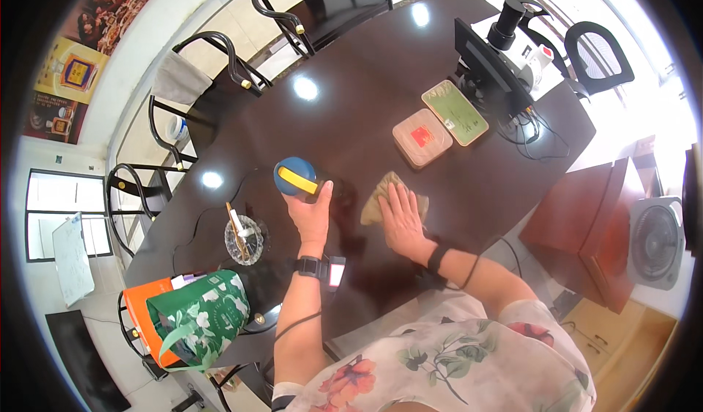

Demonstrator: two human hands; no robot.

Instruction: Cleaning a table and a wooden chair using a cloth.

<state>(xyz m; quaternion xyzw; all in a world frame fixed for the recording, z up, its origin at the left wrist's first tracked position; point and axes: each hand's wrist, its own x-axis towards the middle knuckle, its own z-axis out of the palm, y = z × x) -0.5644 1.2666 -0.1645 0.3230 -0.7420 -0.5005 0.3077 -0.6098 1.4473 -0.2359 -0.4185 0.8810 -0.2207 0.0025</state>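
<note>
My left hand point(309, 219) is closed round the near side of a round container with a blue lid point(299, 172) and a yellow strap-like handle. Most of its body is hidden beneath the lid, and it is seen from above at the middle of the dark table point(351, 104). To its right, my right hand point(402, 216) lies flat with fingers stretched out, pressing on a folded tan cloth point(375, 205) against the tabletop. A glass ashtray point(253, 249) with a few slim sticks or tools in it stands left of my left forearm.
Beyond the cloth sit a pinkish square box point(411, 152) and a green tin point(467, 122). A monitor point(489, 68) with loose cables stands at the far right. Green flowered point(199, 317) and orange point(139, 302) bags rest near left. Black chairs point(220, 53) line the far left side.
</note>
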